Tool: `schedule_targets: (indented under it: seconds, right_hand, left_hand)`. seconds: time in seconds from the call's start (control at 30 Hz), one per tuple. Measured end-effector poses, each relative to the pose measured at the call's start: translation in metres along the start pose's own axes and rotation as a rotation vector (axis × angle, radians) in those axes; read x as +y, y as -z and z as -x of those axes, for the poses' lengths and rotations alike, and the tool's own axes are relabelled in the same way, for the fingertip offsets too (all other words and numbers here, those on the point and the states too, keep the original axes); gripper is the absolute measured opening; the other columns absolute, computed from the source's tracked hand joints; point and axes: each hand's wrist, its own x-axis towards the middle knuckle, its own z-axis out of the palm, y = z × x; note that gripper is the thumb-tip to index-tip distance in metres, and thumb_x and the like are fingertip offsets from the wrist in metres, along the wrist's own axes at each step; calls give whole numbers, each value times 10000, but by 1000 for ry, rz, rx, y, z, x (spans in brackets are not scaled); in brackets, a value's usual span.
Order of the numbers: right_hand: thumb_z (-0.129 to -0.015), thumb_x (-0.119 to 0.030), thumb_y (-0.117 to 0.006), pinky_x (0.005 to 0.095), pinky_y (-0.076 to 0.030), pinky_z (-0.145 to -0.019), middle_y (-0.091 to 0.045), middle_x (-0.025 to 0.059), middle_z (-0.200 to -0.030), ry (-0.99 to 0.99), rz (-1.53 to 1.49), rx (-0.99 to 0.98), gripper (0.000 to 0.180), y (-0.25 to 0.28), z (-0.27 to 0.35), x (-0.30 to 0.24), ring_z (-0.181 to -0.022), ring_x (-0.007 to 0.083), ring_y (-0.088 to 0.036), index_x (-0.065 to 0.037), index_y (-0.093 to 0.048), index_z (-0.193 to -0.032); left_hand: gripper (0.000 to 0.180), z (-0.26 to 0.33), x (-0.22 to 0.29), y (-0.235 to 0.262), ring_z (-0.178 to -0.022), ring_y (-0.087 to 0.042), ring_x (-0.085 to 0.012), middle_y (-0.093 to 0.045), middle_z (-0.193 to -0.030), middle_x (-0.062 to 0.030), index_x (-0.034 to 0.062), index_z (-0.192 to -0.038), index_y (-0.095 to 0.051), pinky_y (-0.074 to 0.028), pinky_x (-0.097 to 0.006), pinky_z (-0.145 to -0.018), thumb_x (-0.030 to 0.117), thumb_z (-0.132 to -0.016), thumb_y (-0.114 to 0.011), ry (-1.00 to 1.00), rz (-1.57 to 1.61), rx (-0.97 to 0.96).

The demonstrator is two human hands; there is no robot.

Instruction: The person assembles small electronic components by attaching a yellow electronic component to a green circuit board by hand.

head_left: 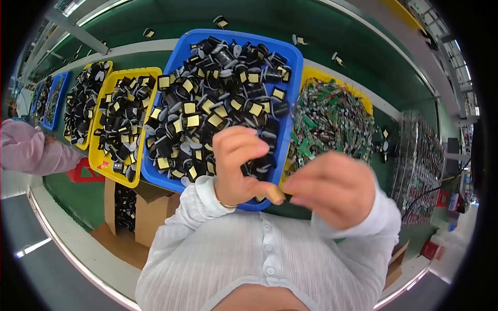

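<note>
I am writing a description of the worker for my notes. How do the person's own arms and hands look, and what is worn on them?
Both arms wear long white sleeves of thin ribbed fabric, gathered at the cuffs. The left hand and right hand are bare, without gloves. A thin bracelet circles the left wrist.

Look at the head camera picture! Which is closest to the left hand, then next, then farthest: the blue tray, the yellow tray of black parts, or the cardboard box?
From the left hand:
1. Blue tray, directly behind the hand, which overlaps it.
2. Yellow tray of black parts, to the left, beside the blue one.
3. Cardboard box, lower left, below the trays; about as far as the yellow tray, too close to call.
</note>
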Motion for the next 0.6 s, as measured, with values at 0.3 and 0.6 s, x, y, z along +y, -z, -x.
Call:
schedule_targets:
  seconds: [0.3, 0.6]
  right_hand:
    - [-648, -75, -706, 272, -463, -532, -607, 74, -785, -103, -94, 250, 245, -48, 46, -20, -623, 194, -571, -11, -626, -871]
    - [-673, -26, -680, 272, -461, -555, -610, 77, -725, -326, -230, 222, 96, -72, 76, 6, -627, 210, -582, -30, -637, -759]
  left_hand:
    - [274, 0, 28, 17, -792, -521, -199, -556, -776, 20, 129, -778, -600, -382, -339, -660, 374, -661, -639, -83, 16, -334]
    - [121, 18, 23, 11, -701, -523, -181, -529, -701, 6, 108, -715, -580, -389, -282, -598, 201, -667, -641, -43, 107, -596]
